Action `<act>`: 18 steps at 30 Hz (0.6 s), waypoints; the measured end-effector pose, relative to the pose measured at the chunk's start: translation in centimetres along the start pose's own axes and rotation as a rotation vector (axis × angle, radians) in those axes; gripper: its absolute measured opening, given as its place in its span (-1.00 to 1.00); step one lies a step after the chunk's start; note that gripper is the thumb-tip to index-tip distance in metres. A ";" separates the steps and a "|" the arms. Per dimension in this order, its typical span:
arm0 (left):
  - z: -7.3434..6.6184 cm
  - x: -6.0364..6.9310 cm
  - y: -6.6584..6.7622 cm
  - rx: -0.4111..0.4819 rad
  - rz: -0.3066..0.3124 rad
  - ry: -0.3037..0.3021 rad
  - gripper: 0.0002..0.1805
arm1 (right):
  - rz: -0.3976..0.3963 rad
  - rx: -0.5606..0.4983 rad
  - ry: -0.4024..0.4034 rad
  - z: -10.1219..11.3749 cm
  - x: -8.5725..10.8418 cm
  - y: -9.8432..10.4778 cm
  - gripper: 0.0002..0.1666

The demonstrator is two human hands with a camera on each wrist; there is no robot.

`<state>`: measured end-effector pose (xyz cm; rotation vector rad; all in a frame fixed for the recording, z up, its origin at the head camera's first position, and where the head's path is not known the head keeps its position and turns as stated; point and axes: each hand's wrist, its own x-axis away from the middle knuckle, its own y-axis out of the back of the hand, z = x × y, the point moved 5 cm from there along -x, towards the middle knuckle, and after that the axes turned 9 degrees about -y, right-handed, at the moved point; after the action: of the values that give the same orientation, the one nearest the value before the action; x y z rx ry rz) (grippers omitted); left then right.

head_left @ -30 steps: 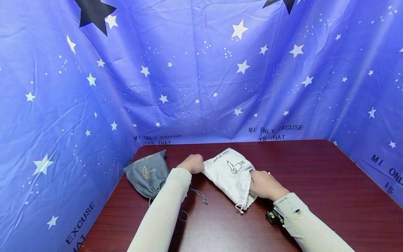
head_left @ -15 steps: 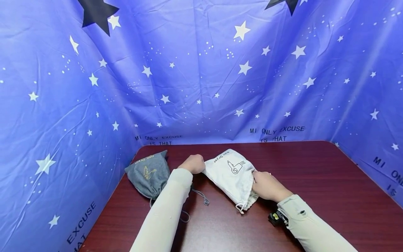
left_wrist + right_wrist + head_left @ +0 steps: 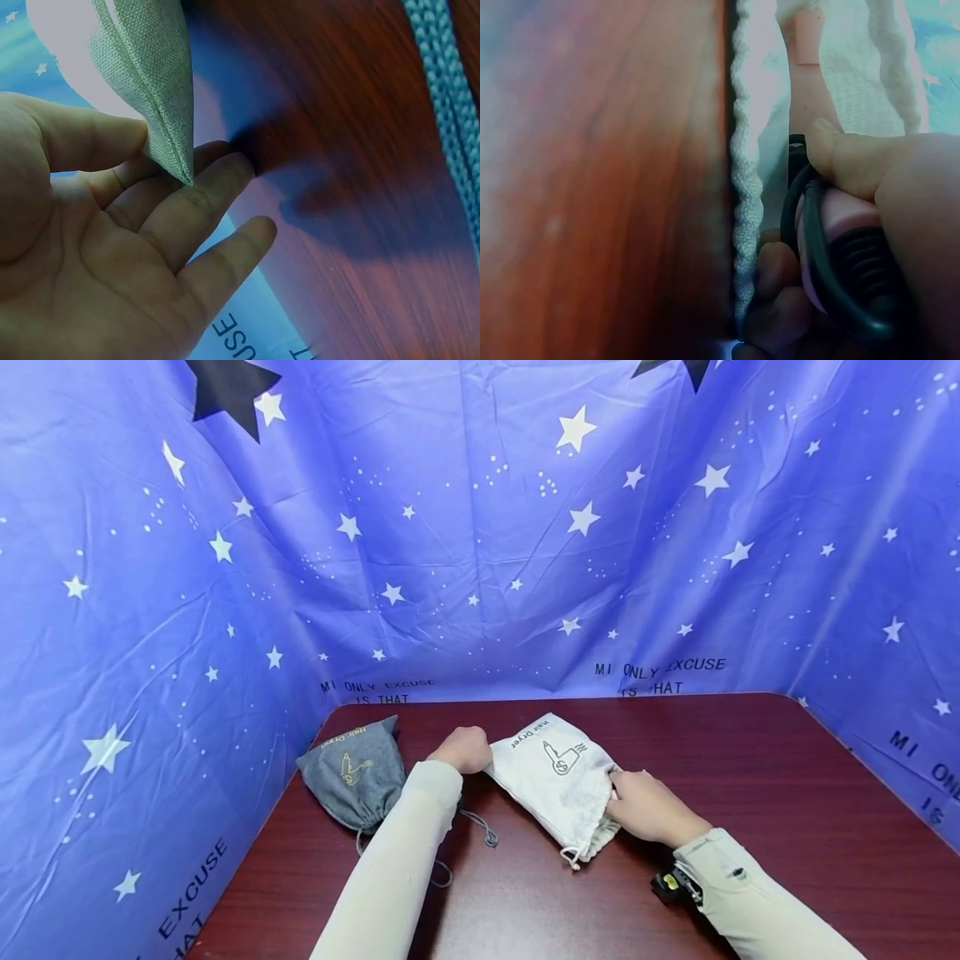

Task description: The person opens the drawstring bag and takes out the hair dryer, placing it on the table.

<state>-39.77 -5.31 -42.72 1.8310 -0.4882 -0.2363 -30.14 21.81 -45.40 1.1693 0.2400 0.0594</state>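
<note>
Pinching the white bag (image 3: 551,785) by its corner, the left hand (image 3: 463,750) is holding it over the counter (image 3: 765,777); the right hand (image 3: 647,806) is gripping a pink hair dryer (image 3: 851,211) at the bag's mouth (image 3: 602,837). Work is apparently standing midway: the dryer is lying partly inside, the mouth awaiting closure.

The white bag (image 3: 551,789) and grey bag (image 3: 356,777) are matt woven cloth, the wood-grained table (image 3: 780,802) smooth and glossy.
</note>
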 end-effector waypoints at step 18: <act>-0.3 0.3 0.0 -0.010 -0.014 0.021 -0.76 | -0.020 0.013 0.017 -0.3 0.9 0.2 -0.76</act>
<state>-39.41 -5.19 -42.57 1.8260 -0.4586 -0.2289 -29.33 22.32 -45.44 1.1791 0.2671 0.0501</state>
